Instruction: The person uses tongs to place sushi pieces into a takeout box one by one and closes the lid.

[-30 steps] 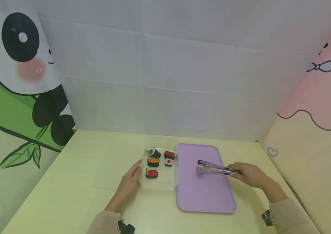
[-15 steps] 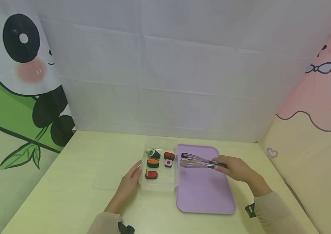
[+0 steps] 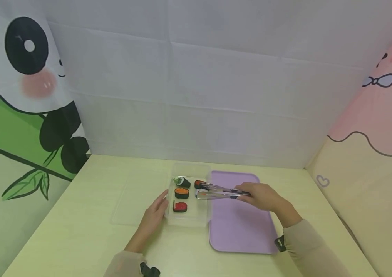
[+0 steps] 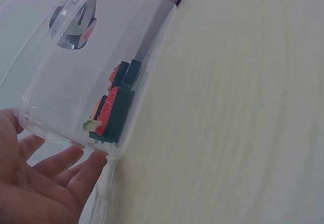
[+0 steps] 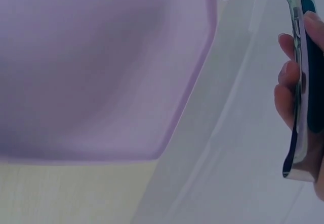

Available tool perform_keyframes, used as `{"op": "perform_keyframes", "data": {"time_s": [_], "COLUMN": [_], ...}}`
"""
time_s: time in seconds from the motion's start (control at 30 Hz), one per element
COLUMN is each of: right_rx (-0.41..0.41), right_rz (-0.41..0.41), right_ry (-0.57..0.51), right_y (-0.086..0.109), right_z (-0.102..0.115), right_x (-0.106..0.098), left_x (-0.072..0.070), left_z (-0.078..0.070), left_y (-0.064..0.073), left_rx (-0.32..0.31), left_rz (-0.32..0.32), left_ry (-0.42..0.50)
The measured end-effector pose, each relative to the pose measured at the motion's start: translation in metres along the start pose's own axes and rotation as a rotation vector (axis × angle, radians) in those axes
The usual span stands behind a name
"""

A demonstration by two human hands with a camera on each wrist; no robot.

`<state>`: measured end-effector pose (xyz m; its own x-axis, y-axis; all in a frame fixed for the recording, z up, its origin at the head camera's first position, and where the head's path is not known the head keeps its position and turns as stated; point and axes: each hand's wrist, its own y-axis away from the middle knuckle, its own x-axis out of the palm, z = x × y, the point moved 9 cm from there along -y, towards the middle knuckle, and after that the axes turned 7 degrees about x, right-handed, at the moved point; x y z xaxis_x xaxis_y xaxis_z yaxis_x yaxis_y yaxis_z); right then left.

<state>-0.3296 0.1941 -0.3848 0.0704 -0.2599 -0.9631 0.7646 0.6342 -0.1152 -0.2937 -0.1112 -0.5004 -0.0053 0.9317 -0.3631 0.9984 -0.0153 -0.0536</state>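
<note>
Right hand [image 3: 262,195] holds tongs [image 5: 315,82] over the box rim [image 3: 210,213], with room in front.

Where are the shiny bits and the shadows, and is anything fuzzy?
Head view: bright, fairly even light, but the sushi pieces look small and a little soft; left wrist view: dimmer, with pale glints along the edges of the clear box; right wrist view: a soft, dark shadow across the purple tray, and a pale shine on the metal of the tongs.
</note>
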Motion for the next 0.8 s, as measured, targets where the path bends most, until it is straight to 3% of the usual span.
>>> {"op": "perform_keyframes", "data": {"time_s": [0.3,0.57,0.8], "right_rx": [-0.01,0.021,0.061], "right_rz": [0.031,0.07,0.055], "right_ry": [0.033,0.042,0.037], "right_y": [-0.011,-0.011,-0.003], "right_z": [0.007,0.008,0.001], "right_x": [0.005,0.003,-0.009], "left_x": [-0.001,-0.002,-0.002], "left_z": [0.0,0.002,0.002], "left_y": [0.0,-0.003,-0.002], "left_rx": [-0.009,0.012,0.021], "left_rz": [0.003,-0.002,0.007], "left_ry": [0.0,-0.006,-0.009]}}
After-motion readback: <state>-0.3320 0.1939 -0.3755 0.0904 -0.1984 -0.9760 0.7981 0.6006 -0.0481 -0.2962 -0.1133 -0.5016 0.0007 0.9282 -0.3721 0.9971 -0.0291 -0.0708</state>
